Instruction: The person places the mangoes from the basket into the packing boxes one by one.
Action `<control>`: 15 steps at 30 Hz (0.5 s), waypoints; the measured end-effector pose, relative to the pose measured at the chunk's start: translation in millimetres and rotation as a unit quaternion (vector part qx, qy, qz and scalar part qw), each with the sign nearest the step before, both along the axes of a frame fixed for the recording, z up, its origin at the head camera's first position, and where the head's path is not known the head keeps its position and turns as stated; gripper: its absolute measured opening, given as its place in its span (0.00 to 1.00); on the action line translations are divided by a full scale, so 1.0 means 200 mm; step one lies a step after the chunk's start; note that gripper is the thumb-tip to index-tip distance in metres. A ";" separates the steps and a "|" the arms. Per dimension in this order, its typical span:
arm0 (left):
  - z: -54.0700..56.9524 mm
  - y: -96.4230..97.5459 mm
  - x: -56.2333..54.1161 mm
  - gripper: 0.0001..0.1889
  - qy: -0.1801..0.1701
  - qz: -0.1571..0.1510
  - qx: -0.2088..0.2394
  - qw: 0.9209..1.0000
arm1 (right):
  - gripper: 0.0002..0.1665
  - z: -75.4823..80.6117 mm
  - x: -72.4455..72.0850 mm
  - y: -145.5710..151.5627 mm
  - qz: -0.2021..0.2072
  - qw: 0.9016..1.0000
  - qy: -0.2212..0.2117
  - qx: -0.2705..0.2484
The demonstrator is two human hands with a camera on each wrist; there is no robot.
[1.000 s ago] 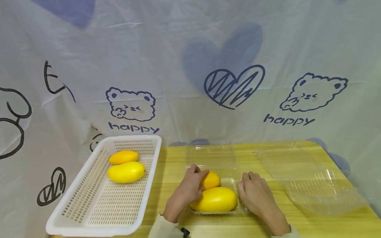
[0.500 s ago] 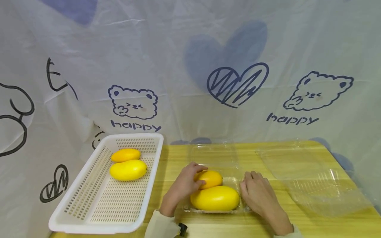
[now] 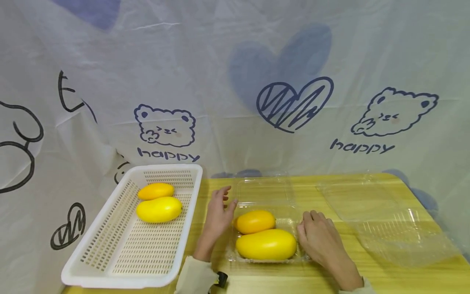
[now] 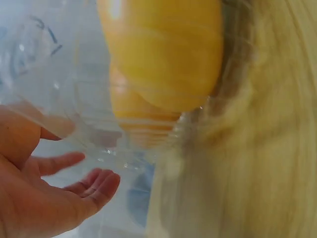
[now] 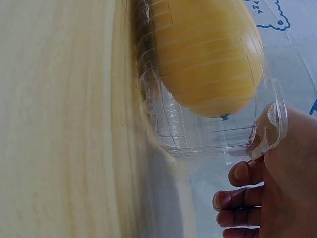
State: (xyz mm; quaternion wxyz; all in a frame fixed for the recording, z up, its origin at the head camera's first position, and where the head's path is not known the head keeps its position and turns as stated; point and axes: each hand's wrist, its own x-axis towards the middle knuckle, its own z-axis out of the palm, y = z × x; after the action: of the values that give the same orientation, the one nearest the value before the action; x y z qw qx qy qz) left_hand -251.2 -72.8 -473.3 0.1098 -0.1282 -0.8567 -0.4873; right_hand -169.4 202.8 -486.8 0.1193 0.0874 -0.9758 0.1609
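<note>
Two yellow mangoes lie side by side in a clear plastic clamshell box [image 3: 287,226]: a larger mango [image 3: 266,245] in front and a smaller, more orange mango [image 3: 255,221] behind it. The box's lid [image 3: 262,192] is folded back. My left hand [image 3: 216,214] is at the box's left side, apart from the fruit, its fingers loosely spread and holding nothing. In the left wrist view, that hand [image 4: 54,193] is beside the clear wall. At the opposite end my right hand [image 3: 319,237] pinches the box's rim, with thumb and forefinger at the corner in the right wrist view.
Left of the box stands a white perforated basket [image 3: 121,281] with two more mangoes [image 3: 159,209] in it. A second open clear box [image 3: 400,232] is on the wooden table [image 3: 264,281] at the right. A printed cloth [image 3: 227,81] hangs behind.
My left hand has let go of the smaller mango and drawn back to the left. That mango now lies behind the larger one. My right hand stays at the box's rim.
</note>
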 end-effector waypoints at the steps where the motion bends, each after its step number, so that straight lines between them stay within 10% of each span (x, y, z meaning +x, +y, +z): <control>1: -0.01 0.00 0.00 0.23 -0.013 0.005 0.006 1.000 | 0.16 0.00 0.00 0.00 0.000 1.000 -0.001 0.000; 8: -0.06 -0.02 -0.03 0.29 -0.118 -0.022 0.087 0.989 | 0.16 0.00 0.00 0.00 0.000 1.000 -0.002 0.005; 15: -0.10 -0.04 -0.05 0.30 -0.205 -0.049 0.179 0.961 | 0.16 0.00 0.00 0.00 0.002 1.000 0.001 0.007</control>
State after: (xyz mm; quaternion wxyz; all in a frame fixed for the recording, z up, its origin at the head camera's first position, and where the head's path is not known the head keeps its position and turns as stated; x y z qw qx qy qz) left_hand -261.5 -81.0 -493.1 -0.0710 -0.0451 -0.7521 -0.6536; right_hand -169.7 203.2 -487.7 0.1199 0.0899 -0.9766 0.1545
